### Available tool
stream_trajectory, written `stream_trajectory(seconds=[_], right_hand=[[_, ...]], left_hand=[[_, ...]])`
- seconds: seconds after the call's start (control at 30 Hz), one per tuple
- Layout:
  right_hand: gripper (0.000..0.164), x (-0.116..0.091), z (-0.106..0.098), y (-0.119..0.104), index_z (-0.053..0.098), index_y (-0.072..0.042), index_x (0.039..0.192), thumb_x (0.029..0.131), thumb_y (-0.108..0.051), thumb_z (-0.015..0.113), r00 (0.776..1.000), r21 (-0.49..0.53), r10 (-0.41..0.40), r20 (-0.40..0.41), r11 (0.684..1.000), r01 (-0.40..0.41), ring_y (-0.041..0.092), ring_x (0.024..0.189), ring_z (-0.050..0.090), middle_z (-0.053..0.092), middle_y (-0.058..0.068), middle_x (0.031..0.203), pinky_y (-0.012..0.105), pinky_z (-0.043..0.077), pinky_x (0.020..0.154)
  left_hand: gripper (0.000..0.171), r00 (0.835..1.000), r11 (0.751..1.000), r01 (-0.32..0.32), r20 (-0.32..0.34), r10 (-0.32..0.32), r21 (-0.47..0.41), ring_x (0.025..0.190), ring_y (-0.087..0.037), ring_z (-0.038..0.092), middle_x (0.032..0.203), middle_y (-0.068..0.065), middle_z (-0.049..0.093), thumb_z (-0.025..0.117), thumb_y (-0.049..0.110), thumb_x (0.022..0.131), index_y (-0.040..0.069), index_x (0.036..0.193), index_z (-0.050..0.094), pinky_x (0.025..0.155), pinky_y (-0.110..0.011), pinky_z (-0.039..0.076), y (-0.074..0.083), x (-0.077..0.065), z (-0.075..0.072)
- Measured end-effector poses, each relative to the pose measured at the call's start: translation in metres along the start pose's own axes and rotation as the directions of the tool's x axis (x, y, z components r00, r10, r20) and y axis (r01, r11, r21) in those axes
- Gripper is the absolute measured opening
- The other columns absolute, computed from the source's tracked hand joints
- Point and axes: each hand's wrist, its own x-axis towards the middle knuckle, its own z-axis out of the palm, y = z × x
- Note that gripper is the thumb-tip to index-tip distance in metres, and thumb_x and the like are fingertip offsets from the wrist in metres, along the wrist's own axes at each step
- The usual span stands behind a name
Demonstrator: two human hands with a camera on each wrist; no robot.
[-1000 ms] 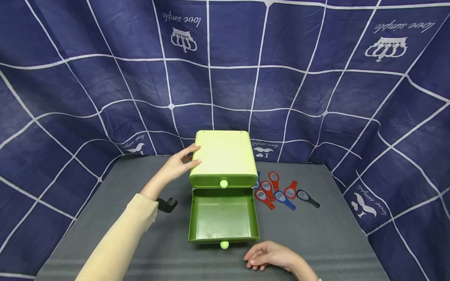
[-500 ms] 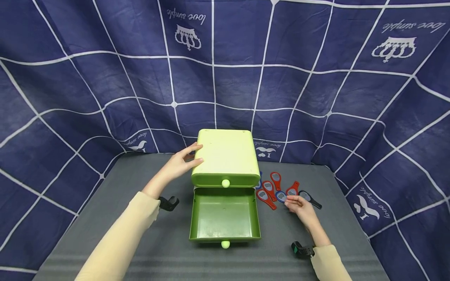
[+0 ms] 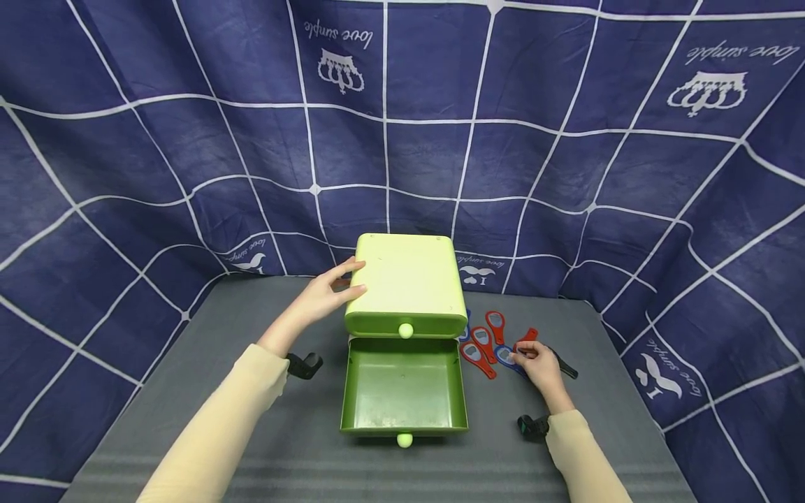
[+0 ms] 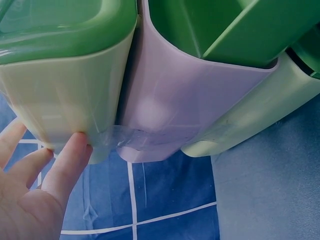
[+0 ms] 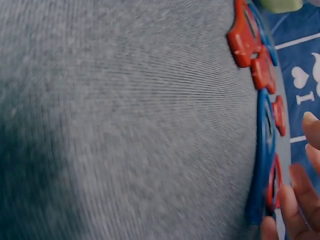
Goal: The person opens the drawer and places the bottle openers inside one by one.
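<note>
A yellow-green drawer cabinet (image 3: 409, 276) stands mid-table in the head view, its lower drawer (image 3: 404, 384) pulled out and bare inside. My left hand (image 3: 319, 297) rests fingertips on the cabinet's left side; the left wrist view shows those fingers spread against the cream casing (image 4: 65, 100). To the right lie several paddle-shaped bottle openers. My right hand (image 3: 542, 372) hovers over them, fingers loosely bent beside a blue bottle opener (image 3: 503, 353) and partly covering a red bottle opener (image 3: 530, 335). The right wrist view shows its fingers (image 5: 292, 200) close to them, with no hold visible.
More red bottle openers (image 3: 479, 360) lie against the cabinet's right side. A black bottle opener (image 3: 569, 369) is partly behind my right hand. Grey cloth (image 3: 277, 433) covers the table, and a blue checked curtain (image 3: 415, 154) hangs around the back and sides.
My right hand has moved from in front of the drawer, up and to the right, to the bottle openers. My left hand has stayed on the cabinet.
</note>
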Motion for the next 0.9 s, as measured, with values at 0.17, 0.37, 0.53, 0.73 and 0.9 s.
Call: stream_trajectory(seconds=[0.17,0.37,0.53,0.73,0.9], right_hand=[[0.040,0.002,0.005,0.002,0.061,0.007,0.123,0.089,-0.013,0.071,1.000,-0.068,-0.015,-0.011,0.998,0.014,0.038,0.103,0.059,0.061,0.029,0.118,0.051,0.051,0.086],[0.045,0.001,0.009,0.003,0.062,0.007,0.122,0.085,-0.015,0.074,0.997,-0.160,-0.064,-0.041,0.985,0.056,0.043,0.109,0.050,0.056,0.030,0.117,0.058,0.042,0.093],[0.049,-0.002,0.013,0.005,0.064,0.005,0.122,0.083,-0.022,0.078,0.997,-0.194,-0.059,-0.050,0.980,0.049,0.044,0.112,0.045,0.056,0.029,0.117,0.061,0.037,0.096],[0.052,0.000,0.017,0.000,0.063,0.008,0.121,0.081,-0.021,0.080,0.998,-0.207,-0.046,-0.035,0.978,0.038,0.037,0.104,0.049,0.058,0.026,0.111,0.055,0.043,0.091],[0.049,0.001,0.019,-0.009,0.060,0.010,0.119,0.083,-0.017,0.078,1.000,-0.212,0.018,-0.016,0.977,-0.021,0.043,0.111,0.047,0.059,0.028,0.110,0.058,0.041,0.097]], left_hand=[[0.058,1.000,1.000,-0.003,0.001,0.003,-0.010,0.134,-0.037,0.049,0.164,-0.009,0.023,0.067,0.028,0.095,0.014,0.148,0.046,0.110,-0.048,0.044,0.000,0.000,0.001],[0.058,1.000,1.000,-0.013,-0.002,0.013,-0.014,0.135,-0.037,0.048,0.164,-0.010,0.022,0.067,0.027,0.095,0.013,0.148,0.046,0.110,-0.049,0.044,-0.001,0.000,0.002],[0.058,1.000,1.000,-0.012,0.005,0.012,-0.022,0.135,-0.037,0.049,0.164,-0.009,0.022,0.067,0.026,0.095,0.013,0.148,0.046,0.110,-0.050,0.044,-0.001,0.000,0.002],[0.058,1.000,1.000,-0.014,-0.004,0.014,-0.025,0.136,-0.036,0.047,0.164,-0.009,0.022,0.067,0.025,0.095,0.013,0.148,0.046,0.112,-0.050,0.042,-0.001,0.001,0.000],[0.058,1.000,1.000,-0.015,0.000,0.015,-0.021,0.139,-0.035,0.044,0.164,-0.009,0.023,0.067,0.025,0.095,0.012,0.148,0.046,0.113,-0.048,0.041,-0.002,0.001,0.000]])
